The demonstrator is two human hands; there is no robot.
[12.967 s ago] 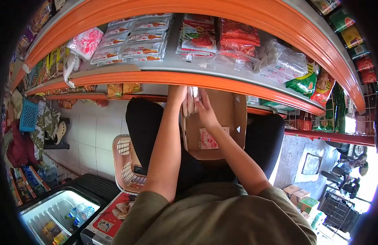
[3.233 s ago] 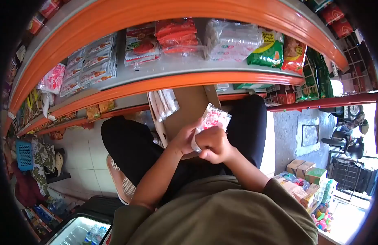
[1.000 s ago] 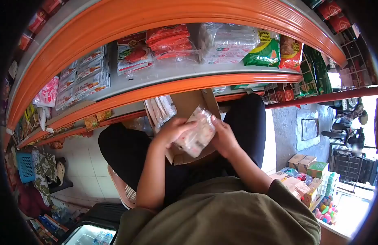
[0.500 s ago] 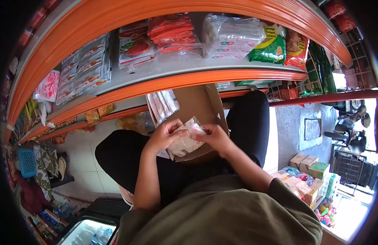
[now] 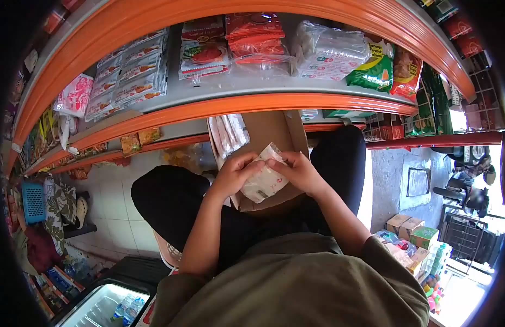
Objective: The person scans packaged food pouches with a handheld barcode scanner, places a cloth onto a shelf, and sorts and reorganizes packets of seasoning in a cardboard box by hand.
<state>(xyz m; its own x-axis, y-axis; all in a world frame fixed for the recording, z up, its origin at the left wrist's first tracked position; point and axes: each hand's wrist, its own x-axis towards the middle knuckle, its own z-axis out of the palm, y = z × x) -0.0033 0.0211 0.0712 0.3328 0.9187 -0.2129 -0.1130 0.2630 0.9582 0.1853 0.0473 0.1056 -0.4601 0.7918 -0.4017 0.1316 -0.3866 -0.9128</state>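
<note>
A small white plastic packet [image 5: 261,186] with faint red print is held over the near end of a cardboard box [image 5: 270,131]. My left hand [image 5: 234,174] grips its upper left side, the thumb on top. On the other side my right hand [image 5: 297,171] pinches its upper right edge. The two thumbs are close together near the packet's top. Inside the box, along its left wall, several similar packets [image 5: 228,134] stand in a row. The box sits between the knees, its far end under the shelf.
An orange-edged shelf [image 5: 219,108] crosses ahead, bearing silver sachets [image 5: 133,71], red packets [image 5: 256,35], a clear-wrapped bundle [image 5: 328,52] and a green bag [image 5: 375,65]. A plastic basket [image 5: 168,249] is at the left, beside a glass-topped cooler [image 5: 105,306]. Cartons [image 5: 407,226] stand right.
Over the last second the packet has been turned between my hands, and its print now looks fainter. Both hands have stayed on it. Earlier, my hands were at the packets inside the box.
</note>
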